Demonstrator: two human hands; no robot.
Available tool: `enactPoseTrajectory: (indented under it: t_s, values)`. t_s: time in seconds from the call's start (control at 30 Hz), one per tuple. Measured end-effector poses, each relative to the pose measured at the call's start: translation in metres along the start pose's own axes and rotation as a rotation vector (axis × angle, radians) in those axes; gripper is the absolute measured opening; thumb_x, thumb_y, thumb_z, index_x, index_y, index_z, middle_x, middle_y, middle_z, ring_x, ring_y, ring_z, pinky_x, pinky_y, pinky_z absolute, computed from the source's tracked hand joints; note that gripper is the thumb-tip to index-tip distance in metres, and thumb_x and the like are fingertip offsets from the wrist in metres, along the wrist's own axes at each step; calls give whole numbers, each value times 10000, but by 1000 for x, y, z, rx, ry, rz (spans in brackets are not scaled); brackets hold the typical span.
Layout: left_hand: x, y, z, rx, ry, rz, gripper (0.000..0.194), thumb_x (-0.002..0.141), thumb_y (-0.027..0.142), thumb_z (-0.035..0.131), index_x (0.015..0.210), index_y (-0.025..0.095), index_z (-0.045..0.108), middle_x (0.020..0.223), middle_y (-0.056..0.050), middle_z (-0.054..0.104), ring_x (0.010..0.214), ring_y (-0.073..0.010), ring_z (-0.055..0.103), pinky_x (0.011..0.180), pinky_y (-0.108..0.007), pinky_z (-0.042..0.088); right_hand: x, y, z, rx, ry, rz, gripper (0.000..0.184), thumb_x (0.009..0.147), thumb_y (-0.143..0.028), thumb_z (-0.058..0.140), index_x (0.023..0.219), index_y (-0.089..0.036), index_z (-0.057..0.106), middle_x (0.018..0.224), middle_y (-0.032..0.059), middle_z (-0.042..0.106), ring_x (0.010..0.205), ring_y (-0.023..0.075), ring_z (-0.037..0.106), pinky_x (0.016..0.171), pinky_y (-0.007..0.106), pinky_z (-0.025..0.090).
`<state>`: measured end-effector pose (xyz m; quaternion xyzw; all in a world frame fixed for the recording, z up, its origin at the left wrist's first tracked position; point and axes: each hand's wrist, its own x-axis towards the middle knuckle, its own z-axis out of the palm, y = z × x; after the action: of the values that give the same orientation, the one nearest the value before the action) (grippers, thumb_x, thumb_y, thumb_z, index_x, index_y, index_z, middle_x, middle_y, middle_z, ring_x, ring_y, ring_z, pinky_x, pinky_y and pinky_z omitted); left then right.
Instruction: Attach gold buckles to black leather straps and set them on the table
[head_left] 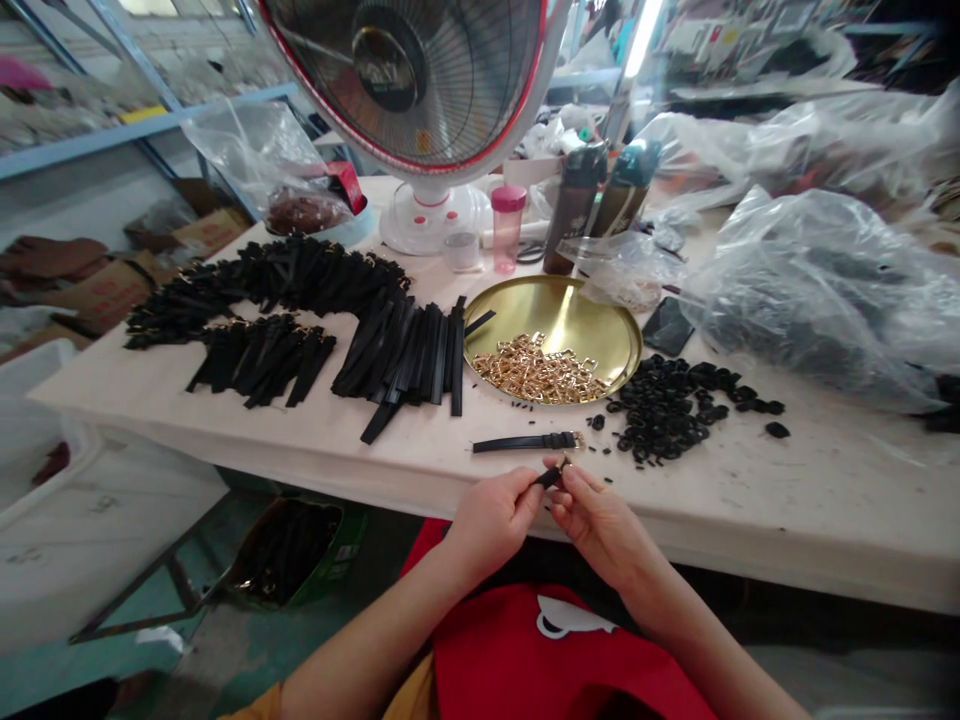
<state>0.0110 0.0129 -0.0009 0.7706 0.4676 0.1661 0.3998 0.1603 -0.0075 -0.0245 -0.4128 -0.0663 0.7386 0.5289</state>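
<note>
Close to the table's front edge, my left hand (496,512) is closed around a short black strap (551,476). My right hand (600,518) pinches the strap's far end, where a small gold buckle (565,463) shows between the fingertips. Most of this strap is hidden inside my left hand. Just beyond the hands, another black strap (517,443) with a gold buckle at its right end lies flat. A round gold tray (555,300) behind it carries a heap of gold buckles (536,370). Small black loops (664,410) are piled to the right of the tray.
Bundles of black straps (409,350) cover the table's left side. A large fan (420,80) stands at the back, beside a pink cup (508,230) and dark bottles (574,210). Clear plastic bags (832,290) fill the right. A dark phone-like slab (668,327) lies by the tray.
</note>
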Motion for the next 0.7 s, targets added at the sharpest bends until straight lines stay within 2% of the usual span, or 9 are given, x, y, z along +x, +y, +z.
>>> enactPoseTrajectory:
  t_s: [0.1, 0.23, 0.3, 0.37, 0.57, 0.7]
  values:
    - [-1, 1, 0, -12, 8, -6, 248, 892, 308, 342, 901, 196, 563, 827, -22, 613, 749, -154, 542, 659, -242, 343, 1, 6, -3, -61, -15, -59, 337, 624, -329, 774, 925, -207, 684, 759, -17, 549, 585, 42, 468, 558, 118, 485]
    - [-1, 1, 0, -13, -25, 15, 252, 886, 312, 357, 869, 191, 577, 818, -19, 613, 731, -149, 530, 645, -237, 332, 2, 9, -13, -289, 9, -291, 427, 698, -349, 715, 1107, -310, 598, 848, -32, 558, 665, 65, 495, 661, 169, 468]
    - [-1, 0, 0, -38, -46, 21, 257, 888, 315, 354, 894, 194, 581, 839, -18, 618, 749, -151, 534, 651, -233, 337, 2, 8, -18, -397, 28, -349, 418, 713, -362, 700, 1114, -317, 595, 871, -27, 575, 693, 78, 498, 702, 197, 452]
    - [-1, -2, -1, -45, -62, 32, 263, 889, 321, 352, 901, 195, 582, 853, -21, 619, 763, -154, 535, 657, -235, 340, 2, 6, -20, -444, 33, -343, 388, 707, -374, 701, 1078, -294, 622, 869, -13, 596, 697, 93, 497, 714, 221, 440]
    - [-3, -4, 1, -77, -56, 26, 241, 887, 315, 354, 896, 188, 559, 885, -28, 614, 803, -159, 535, 705, -250, 358, 0, 11, -15, -347, -84, -162, 362, 701, -389, 700, 1036, -265, 641, 803, -18, 589, 651, 94, 468, 677, 238, 422]
    - [-1, -1, 10, -261, 30, -93, 148, 833, 267, 415, 905, 175, 505, 783, -8, 572, 717, -132, 508, 670, -246, 375, -3, 21, -8, -456, -52, -251, 347, 719, -405, 678, 1023, -243, 634, 840, -5, 615, 796, 144, 514, 783, 275, 406]
